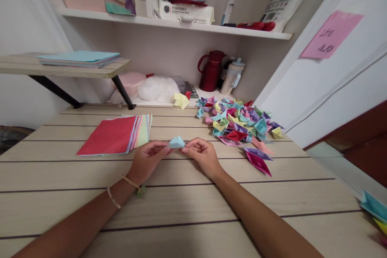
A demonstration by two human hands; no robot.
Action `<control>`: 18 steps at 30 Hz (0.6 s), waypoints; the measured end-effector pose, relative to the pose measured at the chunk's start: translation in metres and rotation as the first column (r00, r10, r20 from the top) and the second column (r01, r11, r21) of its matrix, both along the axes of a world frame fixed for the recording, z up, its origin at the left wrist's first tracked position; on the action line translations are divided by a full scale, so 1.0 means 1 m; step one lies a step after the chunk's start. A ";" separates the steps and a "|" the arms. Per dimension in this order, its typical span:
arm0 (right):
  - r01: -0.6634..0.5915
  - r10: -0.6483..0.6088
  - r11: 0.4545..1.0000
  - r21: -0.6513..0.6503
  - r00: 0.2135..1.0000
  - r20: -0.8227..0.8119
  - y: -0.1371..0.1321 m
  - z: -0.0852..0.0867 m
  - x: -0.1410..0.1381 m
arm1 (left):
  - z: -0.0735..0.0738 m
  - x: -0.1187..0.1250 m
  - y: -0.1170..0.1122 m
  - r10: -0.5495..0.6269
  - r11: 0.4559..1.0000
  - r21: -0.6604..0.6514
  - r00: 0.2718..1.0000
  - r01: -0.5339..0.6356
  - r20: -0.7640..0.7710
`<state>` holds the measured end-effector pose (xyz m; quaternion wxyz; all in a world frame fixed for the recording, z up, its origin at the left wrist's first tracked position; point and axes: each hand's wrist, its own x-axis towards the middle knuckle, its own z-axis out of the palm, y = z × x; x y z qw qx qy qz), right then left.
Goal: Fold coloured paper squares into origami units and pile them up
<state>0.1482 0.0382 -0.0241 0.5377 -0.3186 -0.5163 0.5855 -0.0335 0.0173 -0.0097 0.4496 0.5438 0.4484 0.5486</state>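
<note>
A small light-blue folded paper boat [177, 142] is held between my two hands, a little above the wooden table [169, 205]. My left hand [148, 156] pinches its left end between thumb and fingers. At its right end, my right hand [202, 153] grips the other tip the same way. Left of my hands lies a stack of coloured paper sheets [109, 134], red on top. To the right spreads a heap of folded paper boats [237, 123] in many colours, with a magenta boat [258, 162] nearest me.
A yellow folded paper piece [181, 100] lies at the back. Behind stand a dark red jug [212, 70] and a pale cup [232, 76]. A raised wooden shelf [105, 71] with blue-topped paper [80, 57] is at left. More folded paper [374, 206] shows at the right edge.
</note>
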 end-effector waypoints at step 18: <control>-0.098 0.102 0.988 -0.123 0.994 0.028 0.003 -0.003 -0.002 | -0.004 0.002 0.002 -0.060 0.998 -0.024 0.998 0.059 -0.028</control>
